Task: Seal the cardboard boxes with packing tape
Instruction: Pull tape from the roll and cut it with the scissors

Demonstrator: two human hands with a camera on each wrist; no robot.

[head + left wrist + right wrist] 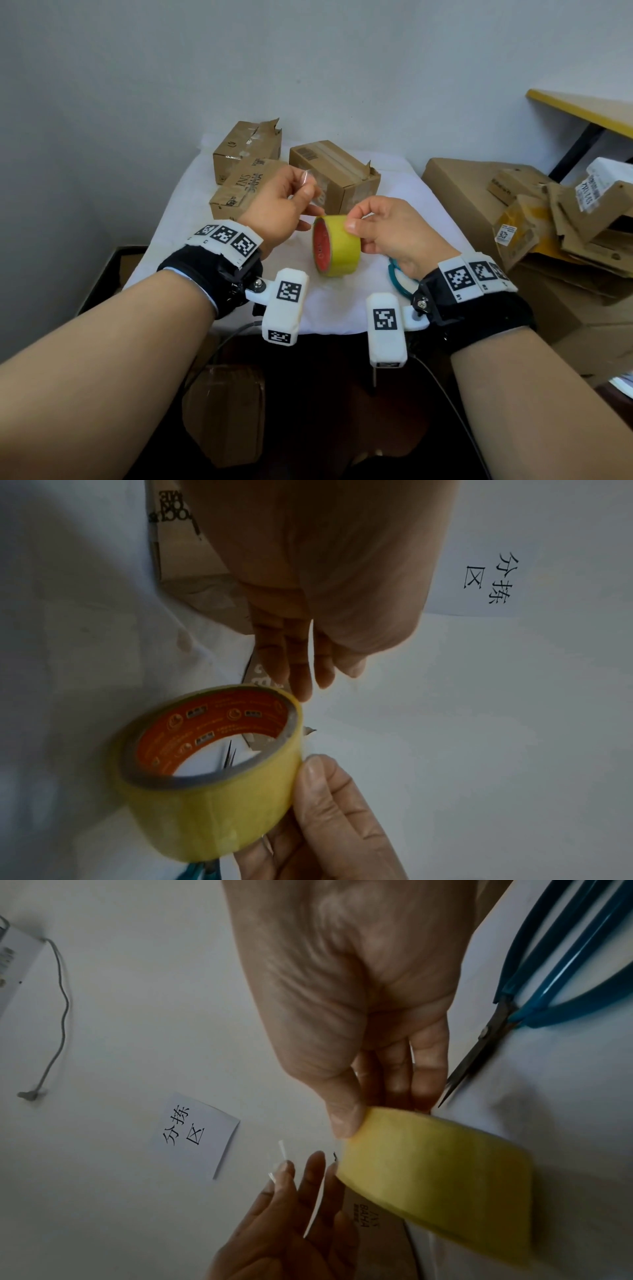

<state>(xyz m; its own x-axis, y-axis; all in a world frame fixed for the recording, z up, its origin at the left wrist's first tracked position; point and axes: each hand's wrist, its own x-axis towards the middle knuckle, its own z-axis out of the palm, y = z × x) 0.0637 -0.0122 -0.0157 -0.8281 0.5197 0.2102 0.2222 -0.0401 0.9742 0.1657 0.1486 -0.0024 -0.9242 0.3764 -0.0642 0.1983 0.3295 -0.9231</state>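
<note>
Tape roll (337, 246) held up over the white-covered table (428, 219), near its front edge, just clear of the cloth. Roll stands on edge: its core axis runs roughly left-right and a little toward the camera, so the orange-red inner core (219, 731) opens toward the person's left. Yellow outer band faces up and to the right.

Right hand (394, 233) grips the roll from the right side, thumb tip pressed on the top of the yellow band, fingers curled behind and beneath it. Wrist level, forearm coming in from lower right.

Left hand (281, 205) raised just left of and above the roll, not touching it in the head view. Thumb and forefinger pinch a small clear strip of tape (305, 178); the remaining fingers extend loosely toward the roll. Whether that strip still joins the roll is hard to tell, since the film is nearly invisible.

Three cardboard boxes at the far end of the table: one at back left (246, 150) with torn flaps up, one in front of it (239, 192), partly hidden by the left hand, one at back right (334, 174) with a taped seam along its top.

Blue-handled scissors (548, 988) lie on the cloth under the right wrist, blades pointing toward the roll. A pile of flattened cardboard (534, 219) sits to the right of the table. A paper label (195, 1134) with printed characters hangs on the wall.
</note>
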